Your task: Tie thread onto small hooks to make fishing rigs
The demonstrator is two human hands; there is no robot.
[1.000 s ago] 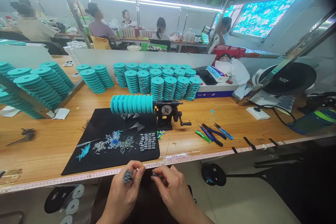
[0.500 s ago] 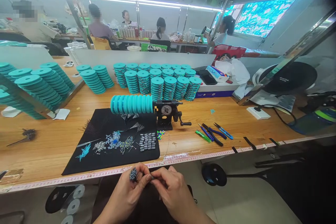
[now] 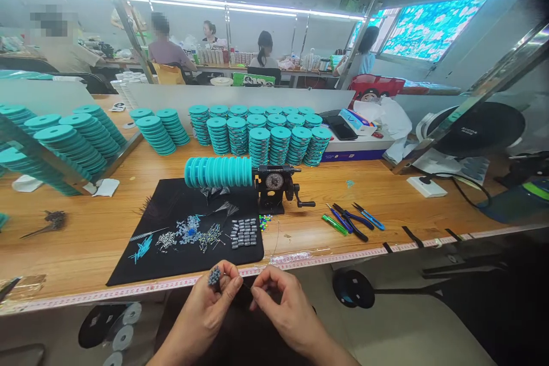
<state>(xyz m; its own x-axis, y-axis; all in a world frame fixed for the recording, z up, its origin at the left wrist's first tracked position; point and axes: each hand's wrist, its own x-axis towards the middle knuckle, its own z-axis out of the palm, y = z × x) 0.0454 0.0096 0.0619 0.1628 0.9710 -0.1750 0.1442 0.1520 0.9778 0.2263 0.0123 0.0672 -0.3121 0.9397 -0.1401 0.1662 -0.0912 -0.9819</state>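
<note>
At the table's front edge, my left hand (image 3: pixel 217 300) is closed around a bunch of small grey-blue beads or stoppers (image 3: pixel 214 276), which pokes out above the curled fingers. To its right my right hand (image 3: pixel 278 303) is pinched, fingertips together, beside a thin dark line between the hands; what exactly it grips is too small to make out. Beyond them a black mat (image 3: pixel 189 263) carries grey cylindrical weights (image 3: pixel 243 233), translucent bluish pieces (image 3: pixel 189 230), silver metal bits (image 3: pixel 166 241), pin-like swivels (image 3: pixel 211 238) and turquoise sticks (image 3: pixel 141 248).
A hand-cranked winder (image 3: pixel 274 186) holds a row of turquoise spools (image 3: pixel 218 171). Stacked spools (image 3: pixel 259 146) stand behind. Pliers (image 3: pixel 354 222), blue tweezers-like cutters (image 3: pixel 369 216) and a green tube (image 3: pixel 335 225) lie at right. A measuring tape (image 3: pixel 300 260) runs along the edge. Several people sit or stand beyond the partition.
My hands have moved slightly apart, the right one drawing away from the left, and a thin line shows between them. The view has shifted a little.
</note>
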